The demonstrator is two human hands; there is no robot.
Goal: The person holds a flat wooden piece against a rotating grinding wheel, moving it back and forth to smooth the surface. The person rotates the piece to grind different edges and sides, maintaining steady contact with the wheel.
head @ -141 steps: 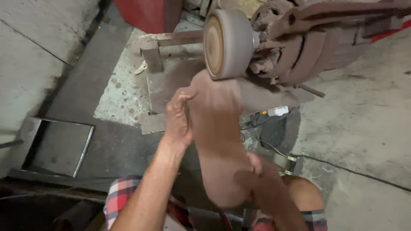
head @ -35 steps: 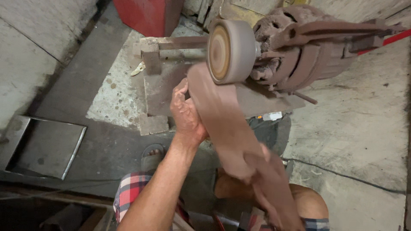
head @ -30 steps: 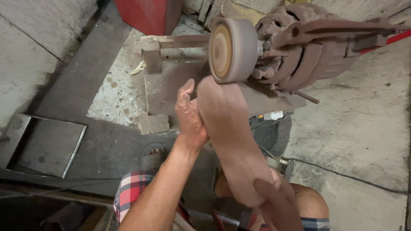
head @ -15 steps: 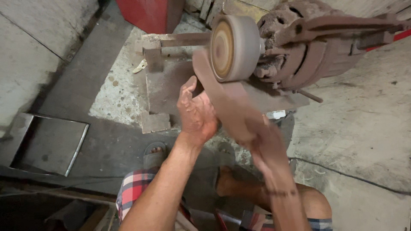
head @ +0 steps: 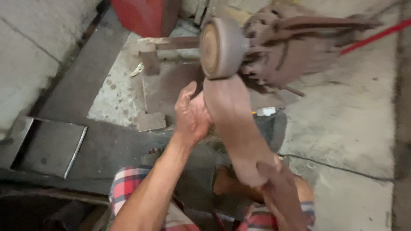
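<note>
A long brown curved piece (head: 233,124), dust-coloured and shaped like a shoe last or sole, is pressed with its upper end against a round grinding wheel (head: 220,47) of a dusty brown machine (head: 287,47). My left hand (head: 190,113) cups the upper part of the piece from the left, fingers spread along it. My right hand (head: 278,188) grips the lower end of the piece near my knee. The picture is blurred by motion.
A flat metal tray (head: 47,147) lies on the floor at the left. A red container (head: 145,15) stands at the top. A rusty metal bracket (head: 152,85) sits left of the wheel. My checked shorts (head: 128,186) and a sandalled foot (head: 150,154) show below.
The brown piece has been tilted and turned against the wheel, its upper end now pressed under the wheel's rim. My left hand slid slightly along it; my right hand stays on the lower end.
</note>
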